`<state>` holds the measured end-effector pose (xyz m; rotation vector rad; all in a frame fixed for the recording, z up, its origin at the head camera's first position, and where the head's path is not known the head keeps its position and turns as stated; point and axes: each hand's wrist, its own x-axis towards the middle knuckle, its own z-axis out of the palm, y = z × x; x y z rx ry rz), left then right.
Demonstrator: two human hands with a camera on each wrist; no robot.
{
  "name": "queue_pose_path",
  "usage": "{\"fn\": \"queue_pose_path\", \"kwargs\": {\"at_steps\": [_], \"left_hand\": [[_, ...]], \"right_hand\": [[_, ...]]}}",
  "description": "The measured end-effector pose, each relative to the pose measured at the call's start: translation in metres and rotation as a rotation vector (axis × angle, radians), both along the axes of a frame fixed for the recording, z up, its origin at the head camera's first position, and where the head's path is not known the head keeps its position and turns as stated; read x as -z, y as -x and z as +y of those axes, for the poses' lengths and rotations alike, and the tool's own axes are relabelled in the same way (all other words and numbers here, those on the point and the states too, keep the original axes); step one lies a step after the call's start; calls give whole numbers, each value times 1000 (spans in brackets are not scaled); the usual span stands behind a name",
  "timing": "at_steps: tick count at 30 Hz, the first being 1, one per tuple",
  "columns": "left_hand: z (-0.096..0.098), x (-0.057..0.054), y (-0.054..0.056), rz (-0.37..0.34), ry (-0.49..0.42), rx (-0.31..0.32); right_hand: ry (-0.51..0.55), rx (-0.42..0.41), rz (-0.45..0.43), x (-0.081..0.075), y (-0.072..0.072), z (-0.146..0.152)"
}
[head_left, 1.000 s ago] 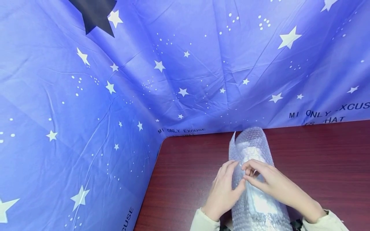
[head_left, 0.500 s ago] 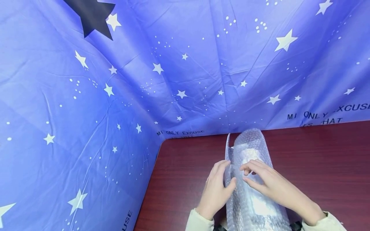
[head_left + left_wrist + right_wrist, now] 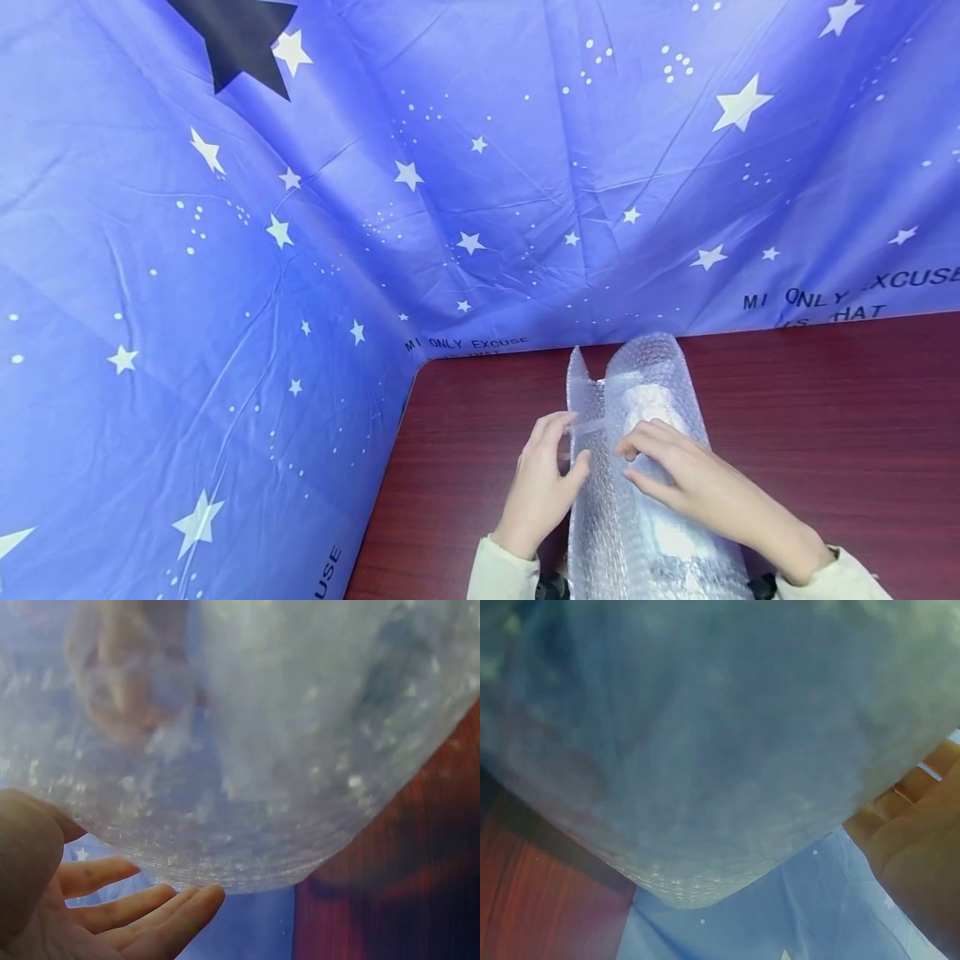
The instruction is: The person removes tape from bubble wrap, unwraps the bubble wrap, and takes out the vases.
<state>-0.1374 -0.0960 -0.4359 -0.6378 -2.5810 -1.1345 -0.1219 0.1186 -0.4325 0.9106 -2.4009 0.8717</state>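
Note:
A roll of clear bubble wrap (image 3: 660, 533) lies lengthwise on the table, with a white, shiny item showing through it. On its left side a loose flap (image 3: 588, 500) stands away from the roll. My left hand (image 3: 536, 483) is at the flap's edge, thumb and fingers spread apart; the left wrist view shows the fingers straight below the bubble wrap (image 3: 247, 847). A narrow translucent strip (image 3: 588, 426) spans from the left fingertips towards the roll. Over the roll's top, my right hand (image 3: 682, 475) is loosely bent, with a gap between thumb and fingertips.
The dark red wooden table (image 3: 825, 417) extends on both sides of the roll. A blue cloth with stars (image 3: 487, 183) hangs along the table's back and left edges. Pale sleeves (image 3: 504, 571) cover both wrists.
My left hand has moved left, away from the right hand, and the flap has swung out left with it, widening the gap to the roll. The right thumb and fingertips have parted slightly.

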Motion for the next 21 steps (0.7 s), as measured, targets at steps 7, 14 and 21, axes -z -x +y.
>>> {"fn": "queue_pose_path", "kwargs": {"at_steps": [7, 14, 21], "left_hand": [[-8, 3, 4, -80, -70, 7], [-16, 8, 7, -113, -84, -32], [-24, 10, 13, -126, -76, -68]], "right_hand": [[-51, -16, 8, -1, 1, -1], [-132, -82, 32, 3, 3, -1], [-249, -63, 72, 8, 1, -3]]}}
